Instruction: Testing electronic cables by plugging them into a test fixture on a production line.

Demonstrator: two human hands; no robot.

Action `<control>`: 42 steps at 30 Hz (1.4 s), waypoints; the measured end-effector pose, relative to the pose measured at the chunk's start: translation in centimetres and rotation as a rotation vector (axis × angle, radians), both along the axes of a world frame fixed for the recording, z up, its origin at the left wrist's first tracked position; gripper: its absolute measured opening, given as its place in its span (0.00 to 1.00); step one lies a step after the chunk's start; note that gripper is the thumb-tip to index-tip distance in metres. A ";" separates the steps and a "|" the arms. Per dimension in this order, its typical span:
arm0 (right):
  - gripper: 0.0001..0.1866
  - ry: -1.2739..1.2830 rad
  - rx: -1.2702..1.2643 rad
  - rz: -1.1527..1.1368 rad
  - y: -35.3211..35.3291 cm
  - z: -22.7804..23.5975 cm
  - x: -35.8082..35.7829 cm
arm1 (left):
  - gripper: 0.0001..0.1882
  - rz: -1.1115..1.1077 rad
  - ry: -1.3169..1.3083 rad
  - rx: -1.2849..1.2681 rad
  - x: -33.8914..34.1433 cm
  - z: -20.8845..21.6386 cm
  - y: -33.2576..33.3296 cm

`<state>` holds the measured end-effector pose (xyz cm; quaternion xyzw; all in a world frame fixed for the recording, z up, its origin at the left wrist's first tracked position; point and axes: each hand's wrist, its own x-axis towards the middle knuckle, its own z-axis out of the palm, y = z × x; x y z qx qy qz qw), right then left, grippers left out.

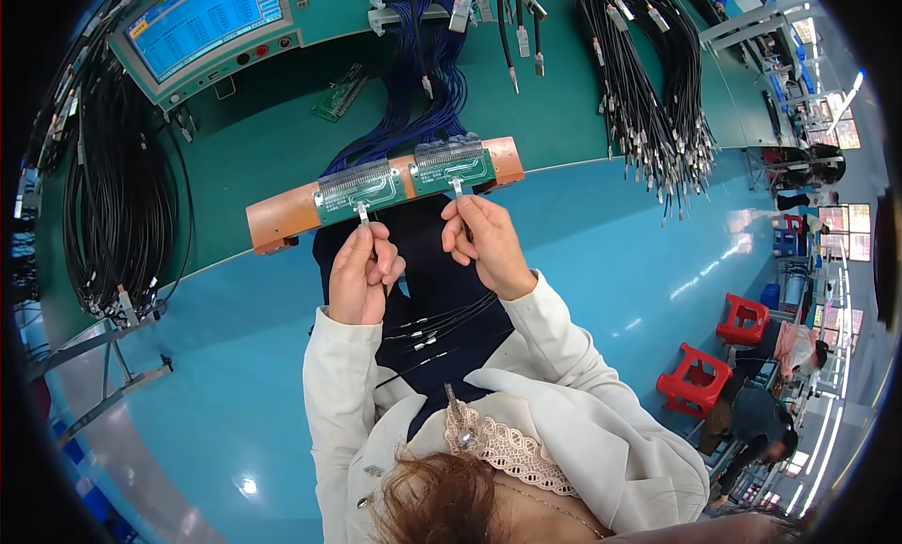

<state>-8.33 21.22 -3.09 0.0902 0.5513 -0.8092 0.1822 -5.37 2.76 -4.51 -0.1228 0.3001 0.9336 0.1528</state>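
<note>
My left hand (365,270) is closed in a pinch on a cable connector (363,209), a small silvery plug whose tip meets the lower edge of the left green circuit board (343,198). Farther right, my right hand (489,240) pinches a second cable connector (458,184) against the lower edge of the right green circuit board (434,174). Whether either plug is fully seated is too small to tell. Both boards are fixed on a copper-coloured bar (280,219) along the table's front edge. Dark blue wires (412,102) run from the boards toward the back.
At the back left stands a tester with a lit screen (207,23). Bundles of black cables lie on the left (117,206) and right (648,102) of the green table (536,121). A loose circuit board (340,95) rests behind the bar. Several cables (437,333) cross my lap. Red stools (695,380) and other people are at right.
</note>
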 end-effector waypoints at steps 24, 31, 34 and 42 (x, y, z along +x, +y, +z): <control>0.16 0.206 0.411 0.042 0.9 1.4 0.3 | 0.16 -0.078 0.118 -0.768 1.9 0.3 -4.5; 0.14 0.382 0.597 -0.059 5.8 2.9 4.5 | 0.10 1.030 0.109 -1.554 6.9 7.0 -27.4; 0.14 0.407 0.594 0.016 4.4 3.8 5.3 | 0.04 1.082 0.089 -2.093 7.1 8.3 -37.7; 0.14 0.397 0.601 -0.035 3.8 5.1 6.8 | 0.01 0.568 -0.024 -2.647 4.0 9.9 -38.5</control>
